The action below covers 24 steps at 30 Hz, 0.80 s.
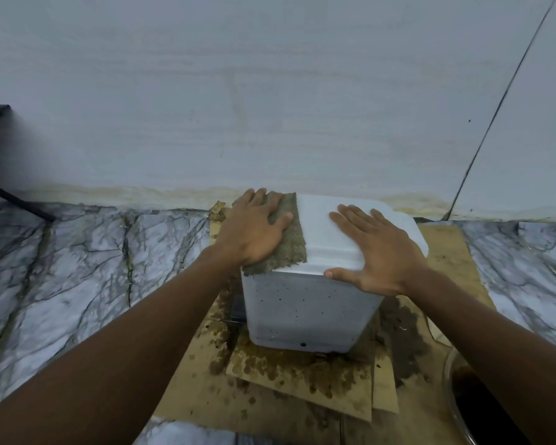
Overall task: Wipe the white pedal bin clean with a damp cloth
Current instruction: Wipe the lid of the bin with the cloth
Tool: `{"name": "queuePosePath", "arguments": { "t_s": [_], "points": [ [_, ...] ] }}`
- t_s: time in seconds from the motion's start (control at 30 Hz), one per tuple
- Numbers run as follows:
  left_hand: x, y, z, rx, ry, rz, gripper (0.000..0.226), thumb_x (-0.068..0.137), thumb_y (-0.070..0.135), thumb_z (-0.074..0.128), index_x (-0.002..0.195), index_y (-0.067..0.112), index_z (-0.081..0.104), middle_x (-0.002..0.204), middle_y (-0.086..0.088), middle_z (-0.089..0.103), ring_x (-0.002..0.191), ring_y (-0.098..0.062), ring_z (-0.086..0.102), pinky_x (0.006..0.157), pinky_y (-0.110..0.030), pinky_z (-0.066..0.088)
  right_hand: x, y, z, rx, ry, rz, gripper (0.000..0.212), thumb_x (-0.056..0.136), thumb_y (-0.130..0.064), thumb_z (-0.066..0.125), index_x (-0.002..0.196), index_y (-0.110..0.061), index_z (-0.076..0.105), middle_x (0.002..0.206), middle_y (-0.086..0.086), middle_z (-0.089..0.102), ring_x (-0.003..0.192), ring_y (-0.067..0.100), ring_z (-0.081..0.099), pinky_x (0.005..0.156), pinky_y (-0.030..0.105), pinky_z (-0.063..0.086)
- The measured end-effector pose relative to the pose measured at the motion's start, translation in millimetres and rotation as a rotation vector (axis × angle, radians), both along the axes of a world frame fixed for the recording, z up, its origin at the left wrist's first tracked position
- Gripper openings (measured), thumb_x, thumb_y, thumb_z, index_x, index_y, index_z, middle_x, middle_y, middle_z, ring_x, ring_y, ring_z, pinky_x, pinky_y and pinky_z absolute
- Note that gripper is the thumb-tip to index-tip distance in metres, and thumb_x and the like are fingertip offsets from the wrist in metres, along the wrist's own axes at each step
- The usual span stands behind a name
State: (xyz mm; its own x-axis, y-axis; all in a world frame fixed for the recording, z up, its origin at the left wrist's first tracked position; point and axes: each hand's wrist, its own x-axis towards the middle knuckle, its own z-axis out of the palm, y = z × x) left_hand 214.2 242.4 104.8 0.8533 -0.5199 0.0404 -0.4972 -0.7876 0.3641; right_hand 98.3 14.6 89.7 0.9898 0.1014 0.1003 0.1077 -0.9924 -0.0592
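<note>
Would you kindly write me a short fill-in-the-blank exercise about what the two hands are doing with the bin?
1. The left hand presses a ____ flat on the bin lid.
2. The right hand rests bare on the ____ of the bin.
3. The bin stands on stained ____.

Missing words: cloth; lid; cardboard.

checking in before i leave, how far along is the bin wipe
Early stage. In hand: the left hand presses the cloth flat on the left part of the bin's lid, while the right hand steadies the lid's right side. The lid looks clean where bare. Left to do: the bin's front wall shows dark specks, so it looks unwiped.
</note>
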Motion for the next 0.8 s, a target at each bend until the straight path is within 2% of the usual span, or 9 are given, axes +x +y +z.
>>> {"name": "queuePosePath", "arguments": {
  "t_s": [0.17, 0.27, 0.4, 0.5, 0.6, 0.7, 0.8],
  "points": [
    [-48, -9, -6, 0.160, -0.149, -0.014, 0.066, 0.103, 0.058, 0.009, 0.161, 0.027, 0.001, 0.169, -0.005, -0.002, 0.155, -0.025, -0.011, 0.125, -0.053, -0.006, -6, -4, -4, 0.006, -0.015, -0.006, 0.109, 0.074, -0.093, 0.026, 0.160, -0.031, 0.000, 0.168, -0.007, -0.001, 0.155, 0.009, -0.002, 0.122, 0.031, -0.008],
    [-46, -24, -5, 0.225, -0.174, -0.121, 0.067, 0.103, 0.059, 0.008, 0.161, 0.027, 0.001, 0.169, -0.004, -0.001, 0.156, -0.024, -0.010, 0.124, -0.053, -0.007, -6, -4, -4, 0.008, -0.020, -0.004, 0.110, 0.073, -0.093, 0.023, 0.160, -0.030, 0.002, 0.169, -0.006, 0.000, 0.155, 0.009, -0.002, 0.122, 0.031, -0.008],
    [-8, -37, 6, 0.208, -0.093, -0.175, 0.066, 0.102, 0.062, 0.014, 0.161, 0.031, 0.010, 0.169, -0.004, 0.006, 0.156, -0.022, -0.001, 0.126, -0.048, -0.002, -3, -2, -4, 0.013, -0.021, -0.006, 0.109, 0.073, -0.093, 0.023, 0.160, -0.032, 0.000, 0.168, -0.009, -0.002, 0.154, 0.007, -0.004, 0.121, 0.029, -0.010],
    [15, -31, 13, 0.157, -0.016, -0.121, 0.066, 0.103, 0.062, 0.024, 0.160, 0.031, 0.017, 0.169, -0.004, 0.009, 0.156, -0.023, 0.004, 0.125, -0.045, 0.002, -1, -2, -3, 0.006, -0.020, -0.006, 0.109, 0.073, -0.094, 0.023, 0.160, -0.033, -0.002, 0.168, -0.009, -0.004, 0.153, 0.005, -0.007, 0.121, 0.029, -0.011],
    [25, -16, 10, 0.021, 0.088, -0.015, 0.064, 0.103, 0.057, 0.035, 0.159, 0.030, 0.022, 0.169, -0.004, 0.011, 0.155, -0.024, 0.009, 0.124, -0.045, 0.008, 0, 1, -1, -0.004, -0.018, -0.003, 0.107, 0.077, -0.091, 0.030, 0.160, -0.032, -0.002, 0.168, -0.009, -0.005, 0.154, 0.007, -0.006, 0.120, 0.029, -0.011],
    [18, -4, 3, -0.076, 0.146, 0.087, 0.065, 0.103, 0.057, 0.036, 0.160, 0.030, 0.020, 0.170, -0.004, 0.006, 0.155, -0.028, 0.011, 0.125, -0.049, 0.014, 1, 2, 1, -0.002, -0.010, -0.007, 0.106, 0.078, -0.089, 0.034, 0.160, -0.032, -0.002, 0.168, -0.009, -0.005, 0.155, 0.009, -0.005, 0.119, 0.029, -0.011],
    [-11, -2, -3, -0.086, 0.107, 0.156, 0.067, 0.104, 0.056, 0.028, 0.162, 0.026, 0.013, 0.170, -0.008, 0.001, 0.156, -0.029, 0.004, 0.126, -0.046, 0.007, 0, 1, 1, -0.002, -0.006, -0.017, 0.107, 0.077, -0.089, 0.034, 0.160, -0.032, -0.002, 0.168, -0.009, -0.005, 0.154, 0.009, -0.005, 0.120, 0.029, -0.011]
  ]
}}
